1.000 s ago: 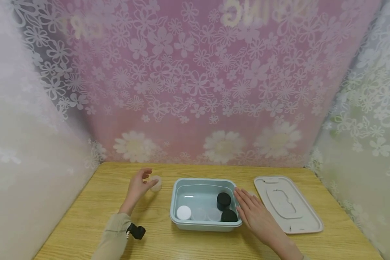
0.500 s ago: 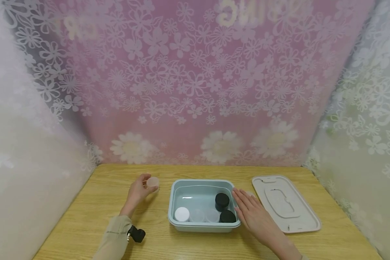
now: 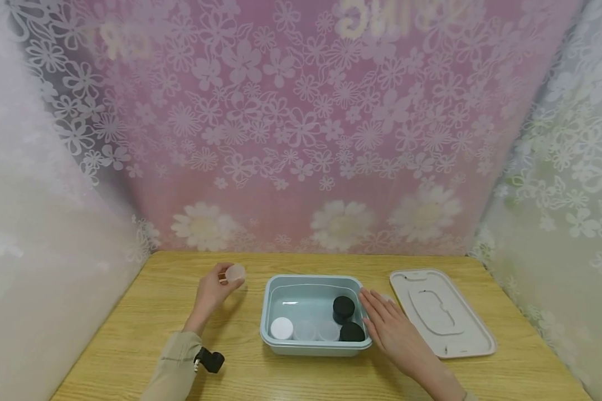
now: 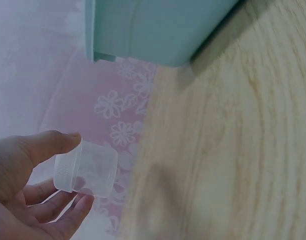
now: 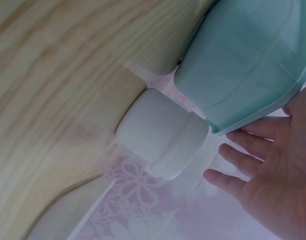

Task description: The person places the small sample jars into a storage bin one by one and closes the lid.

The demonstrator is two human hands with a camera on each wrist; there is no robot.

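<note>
My left hand (image 3: 214, 289) pinches a small translucent jar (image 4: 95, 167) with a ribbed lid between thumb and fingers, lifted over the table left of the light-blue tub (image 3: 316, 352). In the left wrist view the jar lies sideways, its base pointing away from the palm. My right hand (image 3: 393, 334) lies along the tub's right rim with fingers straight, fingertips at the edge. Inside the tub stand a white-lidded jar (image 3: 282, 328), two translucent jars (image 3: 305, 331) and two black-lidded jars (image 3: 343, 309). A white jar (image 5: 160, 132) stands beside the tub, mostly hidden behind my right hand in the head view.
A pale tub lid (image 3: 443, 314) lies on the wooden table (image 3: 231, 373) to the right. Flowered curtains (image 3: 301, 139) enclose the table at the back and both sides. A small black device (image 3: 210, 360) is strapped at my left sleeve.
My left hand has closed its fingers on the translucent jar and raised it off the table. The right hand keeps its place at the tub's rim.
</note>
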